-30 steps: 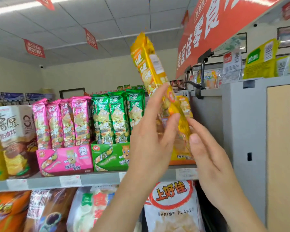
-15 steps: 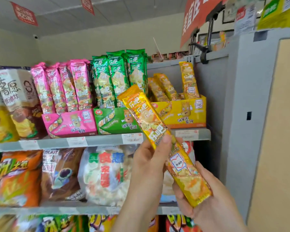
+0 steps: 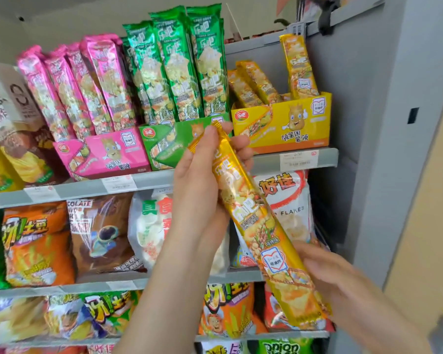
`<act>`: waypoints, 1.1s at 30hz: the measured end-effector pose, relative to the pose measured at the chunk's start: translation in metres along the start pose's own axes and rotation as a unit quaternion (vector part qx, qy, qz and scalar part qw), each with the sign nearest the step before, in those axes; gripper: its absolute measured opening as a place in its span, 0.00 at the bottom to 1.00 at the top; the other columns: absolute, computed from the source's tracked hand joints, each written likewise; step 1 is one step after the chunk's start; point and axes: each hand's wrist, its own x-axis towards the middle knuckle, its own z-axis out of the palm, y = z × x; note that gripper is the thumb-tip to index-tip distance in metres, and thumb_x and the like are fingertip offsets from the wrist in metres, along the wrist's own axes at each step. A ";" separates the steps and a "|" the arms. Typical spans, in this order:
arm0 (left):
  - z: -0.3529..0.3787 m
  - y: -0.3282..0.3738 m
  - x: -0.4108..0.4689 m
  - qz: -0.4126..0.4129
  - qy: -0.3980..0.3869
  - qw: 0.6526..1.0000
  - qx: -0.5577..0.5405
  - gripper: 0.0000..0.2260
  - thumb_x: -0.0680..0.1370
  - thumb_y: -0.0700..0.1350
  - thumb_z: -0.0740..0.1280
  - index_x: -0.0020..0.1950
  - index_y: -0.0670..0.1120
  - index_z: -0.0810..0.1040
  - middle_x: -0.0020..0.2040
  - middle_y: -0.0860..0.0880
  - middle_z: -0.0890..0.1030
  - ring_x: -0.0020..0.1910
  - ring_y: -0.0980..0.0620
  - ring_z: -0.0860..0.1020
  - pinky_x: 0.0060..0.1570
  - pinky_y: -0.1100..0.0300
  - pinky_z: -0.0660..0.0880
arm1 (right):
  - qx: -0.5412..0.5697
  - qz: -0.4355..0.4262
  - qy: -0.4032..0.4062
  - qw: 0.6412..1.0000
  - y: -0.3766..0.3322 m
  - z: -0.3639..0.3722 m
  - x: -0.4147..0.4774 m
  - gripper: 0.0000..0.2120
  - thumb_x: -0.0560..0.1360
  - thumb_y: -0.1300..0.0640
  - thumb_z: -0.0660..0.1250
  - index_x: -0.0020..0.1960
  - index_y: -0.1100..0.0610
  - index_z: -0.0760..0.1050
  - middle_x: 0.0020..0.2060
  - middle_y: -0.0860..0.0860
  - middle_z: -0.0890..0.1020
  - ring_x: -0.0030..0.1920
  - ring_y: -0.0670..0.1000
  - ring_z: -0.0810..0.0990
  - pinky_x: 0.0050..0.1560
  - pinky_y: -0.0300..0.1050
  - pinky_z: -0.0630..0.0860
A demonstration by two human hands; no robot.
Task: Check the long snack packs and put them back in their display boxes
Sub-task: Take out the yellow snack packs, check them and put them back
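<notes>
I hold a long yellow snack pack (image 3: pixel 256 221) slantwise in front of the shelves, its top end up-left. My left hand (image 3: pixel 202 185) grips its upper part, thumb on the top seal and fingers curled behind. My right hand (image 3: pixel 325 269) supports its lower end from behind, fingers under the pack. On the top shelf stand a yellow display box (image 3: pixel 284 123) with three yellow packs, one upright at the right, a green display box (image 3: pixel 169 141) full of green packs, and a pink display box (image 3: pixel 108 154) full of pink packs.
A grey shelf upright (image 3: pixel 368 123) and a beige panel (image 3: pixel 425 226) close off the right side. Larger snack bags fill the shelves below (image 3: pixel 100 236). A brown and white bag (image 3: pixel 13 118) stands left of the pink box.
The yellow pack came down from head height in front of the top shelf to chest height. My view tilted down and closer to the shelves. Both hands stayed on the pack.
</notes>
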 end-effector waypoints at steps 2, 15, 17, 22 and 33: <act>-0.002 0.000 0.003 -0.004 -0.015 1.000 -0.024 0.11 0.81 0.48 0.62 0.49 0.44 0.81 0.39 0.45 0.83 0.37 0.52 0.82 0.40 0.59 0.80 | -0.050 -0.004 0.008 0.999 -0.005 0.007 0.008 0.47 0.48 0.39 0.82 0.61 0.61 0.78 0.53 0.65 0.82 0.48 0.60 0.84 0.50 0.54 0.79; -0.035 0.010 0.016 0.034 -0.202 0.967 0.153 0.13 0.74 0.48 0.72 0.56 0.45 0.77 0.45 0.54 0.85 0.42 0.57 0.82 0.41 0.63 0.78 | -0.183 -0.219 0.217 0.934 0.009 0.076 0.038 0.13 0.74 0.41 0.64 0.45 0.49 0.78 0.28 0.54 0.78 0.22 0.52 0.73 0.23 0.43 0.71; -0.043 0.005 0.012 -0.002 -0.245 0.955 0.166 0.13 0.72 0.46 0.74 0.54 0.47 0.79 0.45 0.53 0.85 0.43 0.56 0.82 0.42 0.61 0.78 | -0.200 -0.251 0.257 0.912 0.011 0.084 0.044 0.12 0.75 0.42 0.62 0.47 0.49 0.78 0.29 0.53 0.76 0.25 0.51 0.73 0.24 0.42 0.70; -0.056 -0.002 0.004 -0.029 -0.233 0.963 0.134 0.13 0.68 0.46 0.76 0.50 0.48 0.81 0.42 0.49 0.84 0.40 0.53 0.81 0.41 0.59 0.79 | -0.276 -0.306 0.335 0.847 0.010 0.094 0.051 0.13 0.77 0.41 0.57 0.45 0.43 0.77 0.32 0.48 0.79 0.31 0.49 0.78 0.32 0.39 0.75; -0.066 0.008 0.011 0.006 -0.287 0.956 0.068 0.07 0.77 0.44 0.64 0.53 0.46 0.78 0.43 0.46 0.83 0.38 0.47 0.81 0.33 0.49 0.79 | -0.169 -0.200 0.184 0.947 0.002 0.100 0.046 0.22 0.70 0.37 0.67 0.53 0.53 0.79 0.35 0.59 0.84 0.24 0.51 0.77 0.24 0.37 0.71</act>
